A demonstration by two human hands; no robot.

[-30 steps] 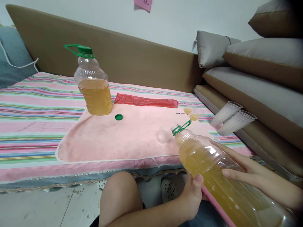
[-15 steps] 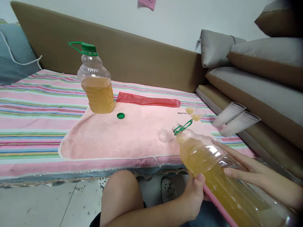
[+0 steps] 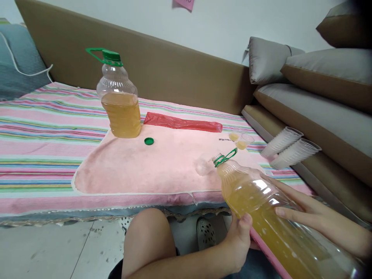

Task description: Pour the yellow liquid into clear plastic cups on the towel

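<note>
A tan headboard (image 3: 162, 69) runs along the white wall (image 3: 215, 31), and in front of it we see a striped sheet (image 3: 52, 139) with a pink mat (image 3: 116, 166) spread over it. Stacked cushions (image 3: 328, 93) fill the right side. Near the lower right, we hold a large tilted bottle (image 3: 252, 193) of yellowish liquid, its open neck pointing up and left over the mat. Our left hand (image 3: 236, 244) grips it from below, the thumb pressed on its side; we cannot see all the other fingers. Our right hand (image 3: 314, 215) lies along its upper side, thumb and finger spread apart and holding against the plastic. A clear cup (image 3: 202, 167) is just beside the bottle's mouth; we cannot tell whether they touch. Farther back, we find two cups with a little yellow liquid (image 3: 241, 145), and to their right two stacks of cups (image 3: 295, 153) lying tilted. On the left, an upright bottle (image 3: 123, 116) stands capped, near a loose green cap (image 3: 149, 141) and a red plastic bag (image 3: 183, 123).
</note>
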